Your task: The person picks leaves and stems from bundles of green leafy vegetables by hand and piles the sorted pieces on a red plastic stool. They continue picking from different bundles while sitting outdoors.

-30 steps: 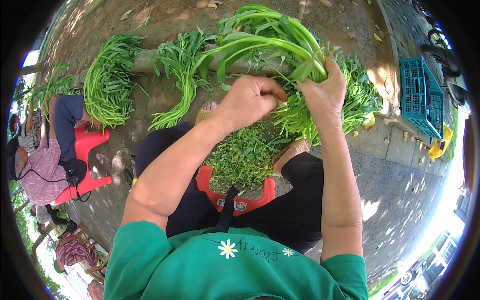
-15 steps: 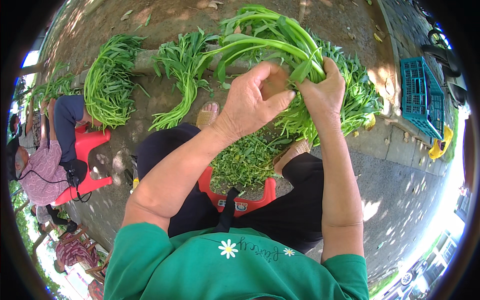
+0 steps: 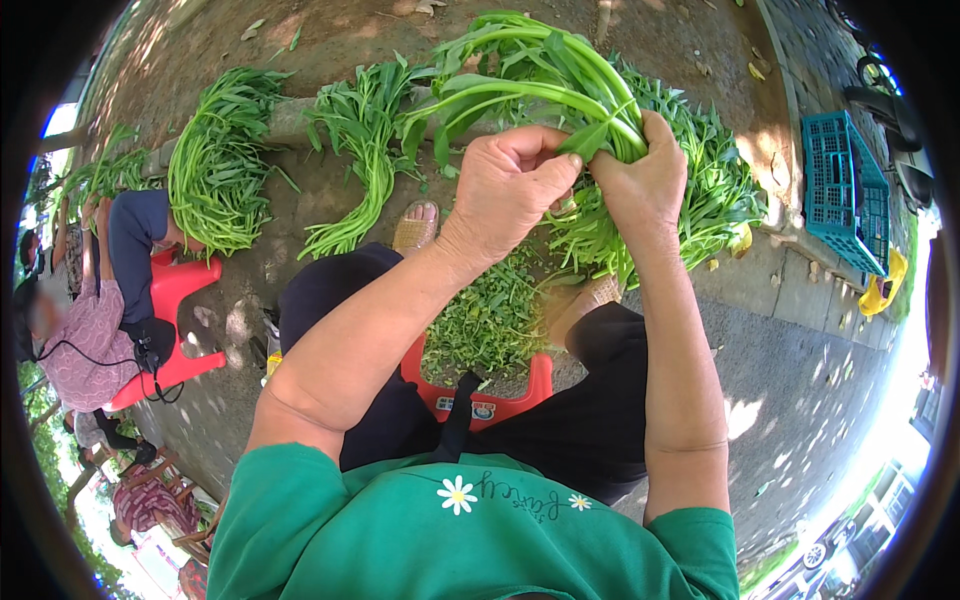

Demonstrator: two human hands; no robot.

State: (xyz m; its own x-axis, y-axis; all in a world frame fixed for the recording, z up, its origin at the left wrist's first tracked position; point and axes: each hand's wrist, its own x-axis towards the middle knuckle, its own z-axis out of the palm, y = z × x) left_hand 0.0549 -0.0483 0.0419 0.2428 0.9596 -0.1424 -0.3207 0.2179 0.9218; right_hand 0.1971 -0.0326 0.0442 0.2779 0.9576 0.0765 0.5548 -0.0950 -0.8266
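My right hand (image 3: 645, 180) is wrapped round the stems of a bunch of water spinach (image 3: 550, 95), which arches up and leftward out of the grip. At the base of that bunch, my left hand (image 3: 510, 190) pinches a green leaf (image 3: 585, 140) between thumb and forefinger. Its other fingers are curled and partly hidden. Beneath and behind my right hand lies a big heap of the same greens (image 3: 710, 185). Between my feet, a pile of loose leaves and trimmings (image 3: 485, 320) covers the ground.
Two more bundles, a smaller one (image 3: 370, 150) and a larger one (image 3: 225, 160), lie along a low kerb to the left. A person (image 3: 90, 340) sits on a red stool (image 3: 185, 300) at far left. Teal crates (image 3: 835, 190) and a yellow bag (image 3: 885, 285) stand at right.
My left hand has shifted slightly left and its thumb and forefinger have come together on the leaf. My right hand keeps its hold on the bunch, almost unmoved.
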